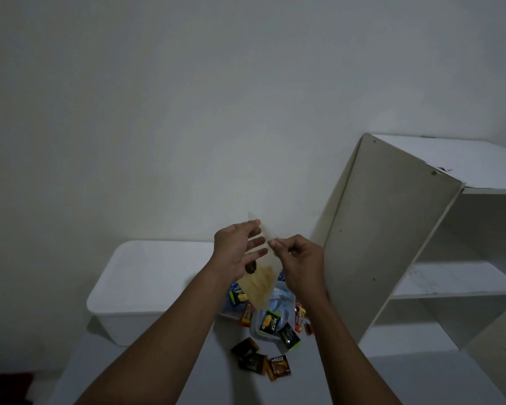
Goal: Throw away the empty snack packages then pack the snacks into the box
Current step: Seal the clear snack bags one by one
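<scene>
Clear plastic bag (260, 287) of yellow snacks is held above the box (278, 301) on the desk (187, 375). Right hand (300, 266) pinches its upper edge. Left hand (235, 254) lies against it, fingers (256, 242) straight and spread. Packets (278, 367) surround the box.

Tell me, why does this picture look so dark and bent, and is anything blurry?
Head view: dim, flat light, greyish colours; head view: the wide lens makes the shelf unit seem to lean; head view: the clear bag pinched by the right hand looks faint, slightly smeared.
</scene>
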`<state>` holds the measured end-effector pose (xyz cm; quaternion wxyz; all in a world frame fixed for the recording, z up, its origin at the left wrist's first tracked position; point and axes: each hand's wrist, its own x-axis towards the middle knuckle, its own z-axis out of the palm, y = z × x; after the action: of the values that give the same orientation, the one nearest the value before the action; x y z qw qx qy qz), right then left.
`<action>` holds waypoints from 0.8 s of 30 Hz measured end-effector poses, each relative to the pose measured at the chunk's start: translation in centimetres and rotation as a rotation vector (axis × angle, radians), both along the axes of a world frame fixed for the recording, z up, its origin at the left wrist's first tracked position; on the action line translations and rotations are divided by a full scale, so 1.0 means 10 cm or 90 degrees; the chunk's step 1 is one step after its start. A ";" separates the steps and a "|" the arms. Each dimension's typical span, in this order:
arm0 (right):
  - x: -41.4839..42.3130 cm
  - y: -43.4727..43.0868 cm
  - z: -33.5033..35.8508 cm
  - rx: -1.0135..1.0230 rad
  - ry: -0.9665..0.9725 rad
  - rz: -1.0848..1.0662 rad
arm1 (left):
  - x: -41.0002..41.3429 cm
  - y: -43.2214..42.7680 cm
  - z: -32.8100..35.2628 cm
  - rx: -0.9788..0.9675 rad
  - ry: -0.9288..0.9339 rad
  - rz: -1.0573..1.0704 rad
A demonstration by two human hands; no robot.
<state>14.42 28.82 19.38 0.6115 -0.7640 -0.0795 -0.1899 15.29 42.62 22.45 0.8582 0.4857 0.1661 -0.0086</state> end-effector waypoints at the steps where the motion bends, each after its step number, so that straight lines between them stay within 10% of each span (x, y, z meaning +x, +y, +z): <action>1: 0.01 0.01 0.00 0.003 0.003 -0.002 | 0.01 0.01 -0.01 0.005 -0.003 -0.001; 8: 0.03 -0.09 0.19 0.135 0.038 0.046 | 0.10 0.13 -0.11 0.239 -0.079 0.004; 24: 0.06 -0.15 0.27 0.254 0.099 -0.013 | 0.03 0.14 -0.15 0.225 -0.216 -0.066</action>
<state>14.97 27.29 22.08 0.7529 -0.6410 0.0153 -0.1485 15.63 44.05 20.95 0.7740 0.6304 -0.0065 0.0585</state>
